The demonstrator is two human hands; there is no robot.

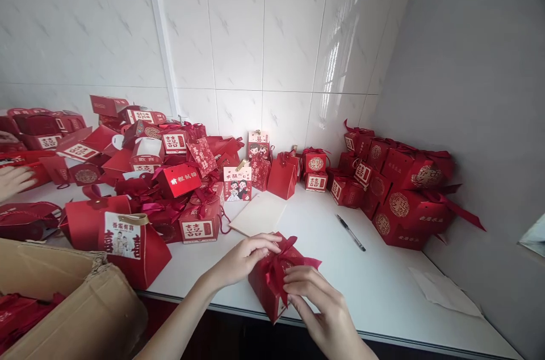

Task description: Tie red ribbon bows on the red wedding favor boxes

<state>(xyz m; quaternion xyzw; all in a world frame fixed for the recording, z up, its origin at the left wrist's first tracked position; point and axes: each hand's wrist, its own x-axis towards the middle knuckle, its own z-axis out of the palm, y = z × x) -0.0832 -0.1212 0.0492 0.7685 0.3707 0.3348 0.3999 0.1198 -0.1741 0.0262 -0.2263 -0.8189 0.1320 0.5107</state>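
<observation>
A red gift box (258, 284) with a ribbon bow (281, 264) on top stands at the table's front edge, one corner toward me. My left hand (243, 258) grips its upper left side, thumb and fingers close against the bow. From the right, my right hand (315, 300) pinches the red ribbon at the bow's front, its fingers bent together. The fingertips partly cover the bow, so its knot is hard to make out. Behind the box lies a cream sheet of card (259, 214).
A black pen (350, 232) lies to the right, near stacked ribboned boxes (400, 215). Piled red boxes (145, 178) fill the left side. A cardboard carton (80, 314) is at lower left. Another person's hand (16, 180) shows at far left. White paper (445, 291) lies at right.
</observation>
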